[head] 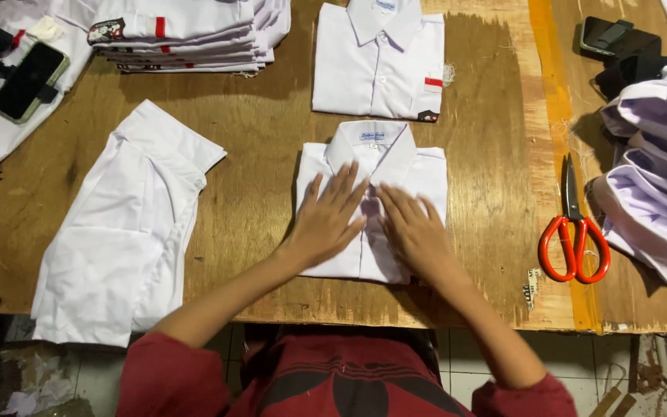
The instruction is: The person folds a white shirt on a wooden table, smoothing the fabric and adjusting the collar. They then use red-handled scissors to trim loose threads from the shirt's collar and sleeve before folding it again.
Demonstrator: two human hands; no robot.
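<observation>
A folded white shirt [418, 166] lies collar-up near the front edge of the wooden table [264, 154]. My left hand [326, 220] rests flat on its front, fingers spread, just left of the button line. My right hand [418, 232] presses flat beside it on the right half, fingers apart. Neither hand grips anything. A second folded white shirt [380, 66] with a red tag lies just beyond it.
A loosely folded white shirt [125, 232] hangs over the table's left front edge. A stack of folded shirts [194, 35] sits at the back. Red-handled scissors [574, 232] lie right, next to a heap of white garments [658, 170]. Phones [28, 81] rest at both far corners.
</observation>
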